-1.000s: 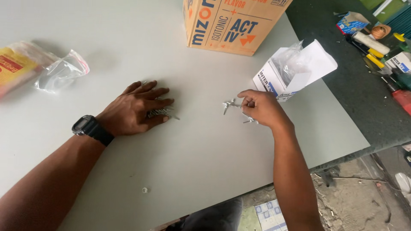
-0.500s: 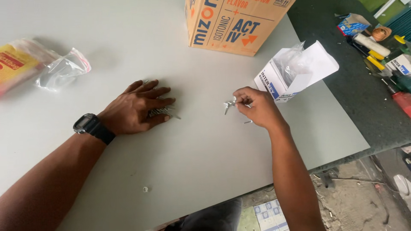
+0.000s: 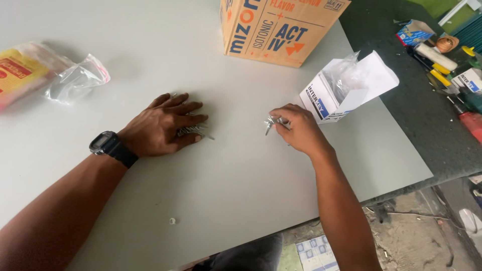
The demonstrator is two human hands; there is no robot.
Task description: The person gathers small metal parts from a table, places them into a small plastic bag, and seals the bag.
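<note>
Screws (image 3: 273,122) were being gathered: the right hand (image 3: 297,129) pinched a few, the left hand (image 3: 158,126) lay flat-fingered over a pile (image 3: 193,131), where they likely belonged next.

Bright, even daylight, soft and diffuse. Faint shadows fall toward 10 o'clock behind the cardboard box (image 3: 281,30) and under the left hand (image 3: 160,125). No glare on the table (image 3: 241,200). Sharp centre, slight wide-angle stretch at edges.
</note>
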